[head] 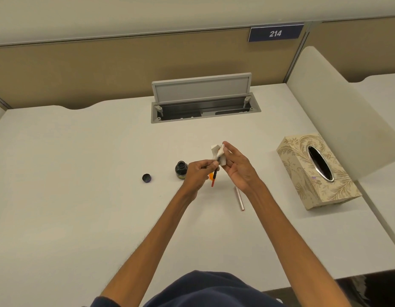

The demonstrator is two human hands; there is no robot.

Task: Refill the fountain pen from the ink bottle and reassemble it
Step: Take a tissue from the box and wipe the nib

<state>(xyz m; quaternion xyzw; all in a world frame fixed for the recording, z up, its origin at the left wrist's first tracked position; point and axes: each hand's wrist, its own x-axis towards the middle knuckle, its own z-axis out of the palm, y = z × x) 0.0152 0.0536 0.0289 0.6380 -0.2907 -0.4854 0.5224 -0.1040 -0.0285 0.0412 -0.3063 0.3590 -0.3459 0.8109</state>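
My left hand [197, 173] pinches the pen's front section with its red converter [213, 179], which hangs down toward me. The nib end points into a white tissue [218, 153] that my right hand [237, 166] grips above the desk. An open ink bottle [181, 170] stands just left of my left hand, and its black cap [146, 178] lies further left. The silver pen barrel [239, 198] lies on the desk below my right wrist. Something orange shows behind the converter, mostly hidden.
A patterned tissue box [311, 169] sits at the right on the white desk [70, 185]. An open cable hatch [203, 103] is at the back. A white divider [338, 107] stands behind the box, and a sign reads 214.
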